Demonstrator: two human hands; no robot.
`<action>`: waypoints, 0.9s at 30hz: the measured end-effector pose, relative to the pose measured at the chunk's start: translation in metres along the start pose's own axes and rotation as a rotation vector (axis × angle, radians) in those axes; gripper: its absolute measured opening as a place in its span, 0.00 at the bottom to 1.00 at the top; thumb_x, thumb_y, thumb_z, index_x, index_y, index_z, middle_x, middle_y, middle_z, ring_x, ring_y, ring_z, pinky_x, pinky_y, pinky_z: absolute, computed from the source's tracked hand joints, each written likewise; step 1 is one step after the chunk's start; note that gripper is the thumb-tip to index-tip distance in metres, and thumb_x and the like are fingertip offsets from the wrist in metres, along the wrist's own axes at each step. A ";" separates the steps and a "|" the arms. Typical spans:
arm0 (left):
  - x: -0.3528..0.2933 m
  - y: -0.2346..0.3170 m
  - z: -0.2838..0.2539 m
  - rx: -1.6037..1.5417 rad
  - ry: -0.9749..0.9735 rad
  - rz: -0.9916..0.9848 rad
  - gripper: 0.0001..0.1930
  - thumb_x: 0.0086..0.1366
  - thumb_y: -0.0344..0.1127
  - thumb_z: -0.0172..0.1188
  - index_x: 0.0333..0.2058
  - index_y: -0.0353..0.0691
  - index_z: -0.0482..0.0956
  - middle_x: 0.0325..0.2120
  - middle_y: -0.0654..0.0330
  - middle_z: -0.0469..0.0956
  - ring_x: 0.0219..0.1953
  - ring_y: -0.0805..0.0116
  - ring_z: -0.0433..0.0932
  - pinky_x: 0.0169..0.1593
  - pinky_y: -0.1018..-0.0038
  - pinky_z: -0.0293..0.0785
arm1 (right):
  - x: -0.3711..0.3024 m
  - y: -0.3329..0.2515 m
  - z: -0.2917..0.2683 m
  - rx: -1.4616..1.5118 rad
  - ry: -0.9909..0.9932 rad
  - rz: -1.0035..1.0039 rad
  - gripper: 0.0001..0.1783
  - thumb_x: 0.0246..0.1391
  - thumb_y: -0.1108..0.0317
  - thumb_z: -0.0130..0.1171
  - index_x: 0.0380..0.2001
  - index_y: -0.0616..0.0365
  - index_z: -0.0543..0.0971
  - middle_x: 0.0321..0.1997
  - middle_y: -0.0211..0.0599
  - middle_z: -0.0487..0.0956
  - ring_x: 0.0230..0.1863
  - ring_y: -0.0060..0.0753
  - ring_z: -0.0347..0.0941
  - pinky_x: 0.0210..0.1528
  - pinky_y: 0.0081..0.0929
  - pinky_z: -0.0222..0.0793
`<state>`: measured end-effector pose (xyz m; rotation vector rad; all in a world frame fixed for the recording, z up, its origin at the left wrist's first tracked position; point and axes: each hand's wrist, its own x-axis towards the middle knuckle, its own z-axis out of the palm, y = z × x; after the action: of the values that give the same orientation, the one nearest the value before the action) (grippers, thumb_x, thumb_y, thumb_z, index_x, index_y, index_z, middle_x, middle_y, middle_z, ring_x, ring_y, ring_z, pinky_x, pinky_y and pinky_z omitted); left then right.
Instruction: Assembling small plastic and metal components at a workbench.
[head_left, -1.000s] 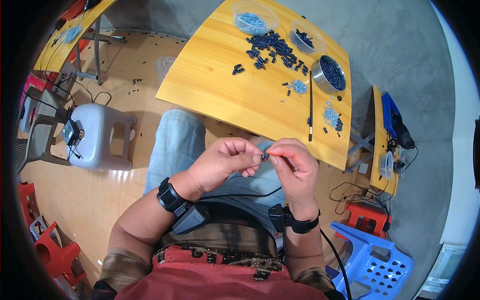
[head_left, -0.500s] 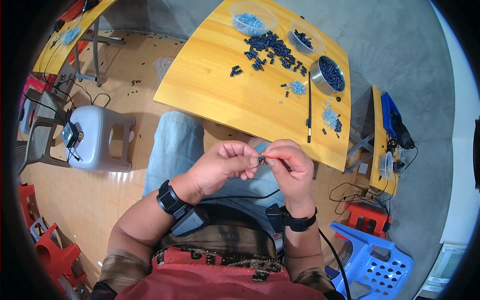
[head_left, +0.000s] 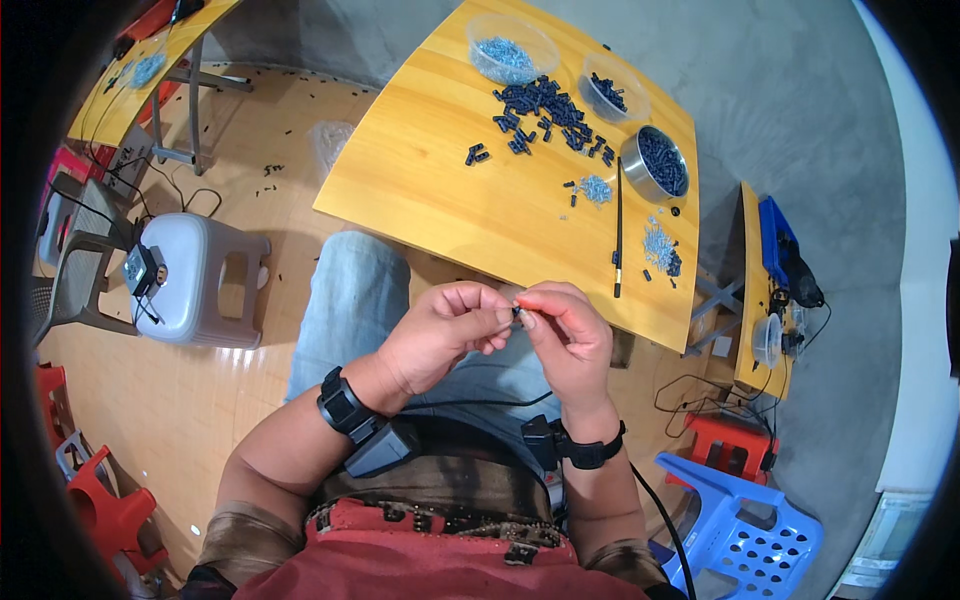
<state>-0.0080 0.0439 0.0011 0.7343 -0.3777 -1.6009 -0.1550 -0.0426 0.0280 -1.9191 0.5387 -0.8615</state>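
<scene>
My left hand (head_left: 445,328) and my right hand (head_left: 567,333) meet over my lap, fingertips pinched together on one small dark part (head_left: 517,314). Both hands grip it between thumb and forefinger. Each wrist carries a black band with a device. In front of me stands a yellow wooden table (head_left: 430,190). On it lie a heap of small dark parts (head_left: 540,108), a black rod (head_left: 618,225), a metal bowl (head_left: 655,165) of dark parts and two clear bowls (head_left: 510,50), one with pale blue pieces.
A white plastic stool (head_left: 195,280) stands to my left with a small device on it. A blue plastic stool (head_left: 745,530) and a red one (head_left: 725,440) are at lower right. Red stools (head_left: 95,500) sit at lower left. Small parts are scattered on the wooden floor.
Both hands stay pinched on the small part over my lap; the fingers shifted only slightly.
</scene>
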 end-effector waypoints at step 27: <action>0.000 0.000 0.001 0.042 0.072 -0.060 0.08 0.62 0.33 0.57 0.34 0.33 0.77 0.25 0.61 0.77 0.24 0.78 0.73 0.30 0.83 0.72 | -0.007 0.007 0.002 0.061 0.080 0.187 0.09 0.45 0.82 0.60 0.33 0.63 0.78 0.35 0.37 0.76 0.36 0.23 0.72 0.38 0.17 0.67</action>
<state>-0.0085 0.0440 0.0019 0.8403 -0.3405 -1.6218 -0.1580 -0.0397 0.0190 -1.7539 0.7205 -0.8263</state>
